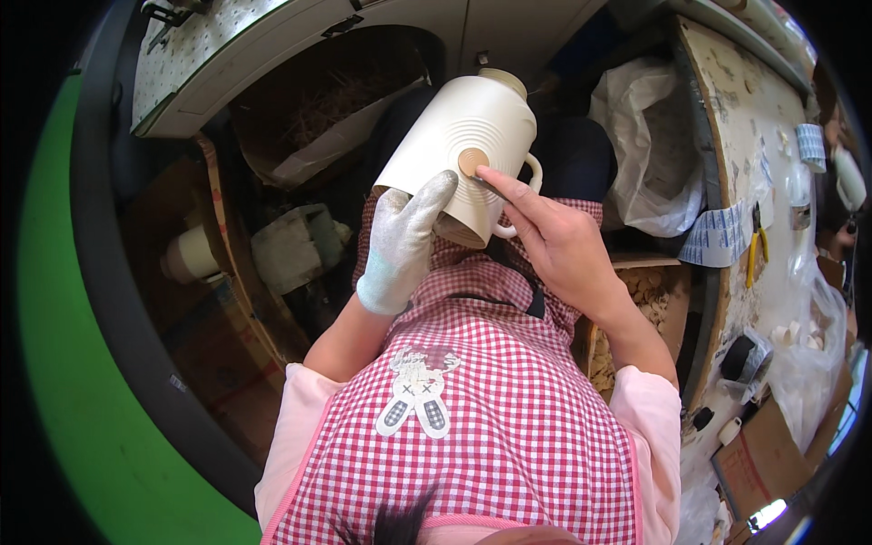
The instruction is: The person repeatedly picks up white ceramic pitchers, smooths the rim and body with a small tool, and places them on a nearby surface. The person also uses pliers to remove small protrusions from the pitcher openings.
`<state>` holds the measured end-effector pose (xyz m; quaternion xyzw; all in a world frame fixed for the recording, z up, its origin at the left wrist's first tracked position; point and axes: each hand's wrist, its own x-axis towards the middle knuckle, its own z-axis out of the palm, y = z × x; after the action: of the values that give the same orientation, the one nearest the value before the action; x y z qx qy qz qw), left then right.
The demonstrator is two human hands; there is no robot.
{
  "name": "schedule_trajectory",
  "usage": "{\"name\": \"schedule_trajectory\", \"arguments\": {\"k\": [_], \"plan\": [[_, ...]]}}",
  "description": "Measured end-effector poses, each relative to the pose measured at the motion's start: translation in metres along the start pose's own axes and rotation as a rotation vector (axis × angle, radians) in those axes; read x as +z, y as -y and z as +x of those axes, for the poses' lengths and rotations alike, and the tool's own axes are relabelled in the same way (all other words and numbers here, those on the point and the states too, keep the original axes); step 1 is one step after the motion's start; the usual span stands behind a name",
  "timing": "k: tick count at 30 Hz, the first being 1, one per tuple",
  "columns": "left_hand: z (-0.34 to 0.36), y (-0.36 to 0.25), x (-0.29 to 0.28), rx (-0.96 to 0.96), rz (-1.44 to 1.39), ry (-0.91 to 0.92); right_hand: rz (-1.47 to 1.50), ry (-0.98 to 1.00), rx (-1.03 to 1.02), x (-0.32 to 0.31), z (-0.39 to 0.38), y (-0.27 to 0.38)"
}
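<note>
A cream plastic jug shell with ringed ridges and a side handle lies tilted over my lap. Its threaded neck points away from me, and its wide cut end faces me. My left hand, in a pale work glove, grips the rim of that wide end, thumb on the outer wall. Amid the ridges sits a round tan disc. My bare right hand is closed, its index fingertip at the disc's edge. A thin dark tool shows under that finger; most of it is hidden by the hand.
At right is a worn workbench with yellow-handled pliers, blue-and-white packets and plastic bags. Below its edge stands a box of tan discs. A white sack hangs nearby. Another cream jug lies at left.
</note>
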<state>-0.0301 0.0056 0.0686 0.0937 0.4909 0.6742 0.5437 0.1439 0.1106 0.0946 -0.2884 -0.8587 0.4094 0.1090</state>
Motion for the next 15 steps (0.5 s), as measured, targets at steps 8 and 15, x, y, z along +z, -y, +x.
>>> {"name": "schedule_trajectory", "arguments": {"k": [8, 15], "plan": [[-0.004, 0.012, 0.014, 0.073, 0.201, -0.067, -0.445, -0.016, 0.007, 0.003, -0.009, 0.01], [0.004, 0.031, 0.02, 0.157, 0.4, -0.031, -0.583, -0.064, 0.048, 0.021, -0.008, 0.009]]}}
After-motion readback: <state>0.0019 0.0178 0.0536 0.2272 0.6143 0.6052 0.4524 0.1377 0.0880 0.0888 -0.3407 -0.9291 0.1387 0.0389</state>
